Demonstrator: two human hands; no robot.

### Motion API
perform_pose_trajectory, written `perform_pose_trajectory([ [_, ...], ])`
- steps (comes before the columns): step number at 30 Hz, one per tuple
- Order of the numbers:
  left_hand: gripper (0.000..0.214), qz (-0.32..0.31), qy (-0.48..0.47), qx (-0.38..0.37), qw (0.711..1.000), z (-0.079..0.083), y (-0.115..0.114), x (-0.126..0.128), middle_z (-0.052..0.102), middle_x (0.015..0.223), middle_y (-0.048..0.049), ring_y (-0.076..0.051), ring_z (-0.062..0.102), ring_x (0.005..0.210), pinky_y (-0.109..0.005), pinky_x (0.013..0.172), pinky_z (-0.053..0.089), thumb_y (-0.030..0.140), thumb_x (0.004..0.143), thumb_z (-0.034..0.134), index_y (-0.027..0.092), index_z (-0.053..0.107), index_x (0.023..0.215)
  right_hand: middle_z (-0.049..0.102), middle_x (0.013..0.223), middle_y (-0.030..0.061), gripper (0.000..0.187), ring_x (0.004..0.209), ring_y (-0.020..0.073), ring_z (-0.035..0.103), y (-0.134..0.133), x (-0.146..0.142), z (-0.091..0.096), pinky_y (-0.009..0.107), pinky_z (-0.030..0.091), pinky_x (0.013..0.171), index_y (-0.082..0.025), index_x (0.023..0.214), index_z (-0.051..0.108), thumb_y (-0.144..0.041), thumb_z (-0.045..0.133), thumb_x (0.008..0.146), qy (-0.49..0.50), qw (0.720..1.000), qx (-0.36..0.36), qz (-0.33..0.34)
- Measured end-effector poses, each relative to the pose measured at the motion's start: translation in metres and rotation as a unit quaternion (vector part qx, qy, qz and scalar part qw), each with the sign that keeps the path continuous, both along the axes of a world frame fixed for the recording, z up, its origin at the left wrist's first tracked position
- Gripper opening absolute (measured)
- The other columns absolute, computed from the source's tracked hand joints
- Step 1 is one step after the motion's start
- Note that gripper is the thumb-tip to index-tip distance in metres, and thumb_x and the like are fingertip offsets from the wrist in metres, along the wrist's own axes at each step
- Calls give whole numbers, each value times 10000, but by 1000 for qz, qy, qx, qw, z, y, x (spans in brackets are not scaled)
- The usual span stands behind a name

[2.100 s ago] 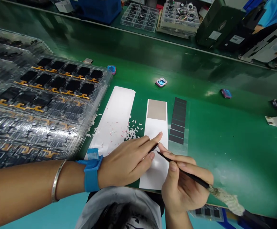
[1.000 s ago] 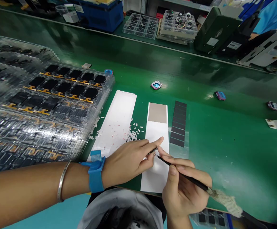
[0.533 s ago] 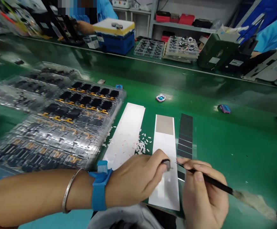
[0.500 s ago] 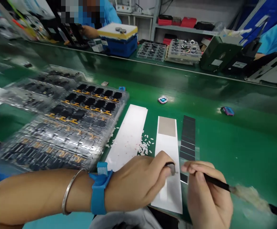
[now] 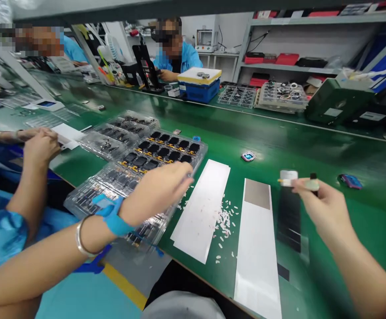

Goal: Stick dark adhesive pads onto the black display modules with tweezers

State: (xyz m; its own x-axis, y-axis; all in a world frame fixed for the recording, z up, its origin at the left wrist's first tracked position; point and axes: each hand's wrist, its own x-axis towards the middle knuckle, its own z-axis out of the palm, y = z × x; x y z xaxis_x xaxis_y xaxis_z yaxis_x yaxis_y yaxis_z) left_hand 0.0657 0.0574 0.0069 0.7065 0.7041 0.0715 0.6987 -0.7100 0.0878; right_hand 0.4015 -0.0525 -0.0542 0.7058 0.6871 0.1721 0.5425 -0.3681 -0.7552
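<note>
My left hand [image 5: 161, 190], blurred and wearing a blue wrist strap [image 5: 113, 215], is over the right side of a clear parts tray [image 5: 193, 170]. Its fingers are pressed together; whatever they pinch is hidden. Black rectangular modules with orange tabs fill the tray's far rows. My right hand [image 5: 327, 204] grips a small silver rectangular part [image 5: 289, 178] by one edge, above a dark strip sheet [image 5: 289, 217]. A black tool end [image 5: 313, 179], possibly tweezers, sticks up from the same fingers. White strip sheets [image 5: 201, 208] lie between my hands, with small white scraps [image 5: 224, 221] beside them.
A white strip with a grey patch [image 5: 257, 195] lies right of the scraps. Small watch-like devices [image 5: 248, 156] rest on the green bench [image 5: 219, 137]. At left are a co-worker's hands [image 5: 43, 141]; another person [image 5: 179, 57] sits across, behind a blue box [image 5: 199, 91].
My left hand has moved left to the tray, away from my right hand. My right hand has moved up and right, and a silver part now shows in its fingers. The view has shifted left.
</note>
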Motion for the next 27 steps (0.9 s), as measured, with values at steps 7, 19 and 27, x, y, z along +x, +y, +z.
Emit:
perform_pose_trajectory([
  [7, 317, 193, 70, 48, 978, -29, 54, -74, 623, 1060, -140, -296, 637, 918, -364, 740, 494, 321, 954, 408, 127, 559, 1155, 587, 507, 90, 178, 536, 270, 560, 56, 120, -26, 377, 362, 532, -183, 535, 636, -272, 679, 683, -10, 976, -130, -172],
  [19, 298, 197, 113, 37, 973, -32, 73, -74, 645, 1027, -119, -297, 647, 952, -336, 746, 501, 350, 908, 506, 167, 665, 1082, 621, 602, 113, 346, 550, 225, 549, 69, 122, -43, 379, 247, 526, -269, 496, 522, -219, 864, 469, -33, 975, -102, -193],
  [27, 138, 203, 41, 1, 978, -27, 76, -62, 679, 879, -127, -323, 651, 908, -359, 746, 478, 233, 791, 563, 161, 662, 729, 575, 568, 56, 279, 492, 161, 475, 62, 101, -30, 361, 217, 531, -255, 527, 526, -161, 789, 529, -74, 979, -30, -187],
])
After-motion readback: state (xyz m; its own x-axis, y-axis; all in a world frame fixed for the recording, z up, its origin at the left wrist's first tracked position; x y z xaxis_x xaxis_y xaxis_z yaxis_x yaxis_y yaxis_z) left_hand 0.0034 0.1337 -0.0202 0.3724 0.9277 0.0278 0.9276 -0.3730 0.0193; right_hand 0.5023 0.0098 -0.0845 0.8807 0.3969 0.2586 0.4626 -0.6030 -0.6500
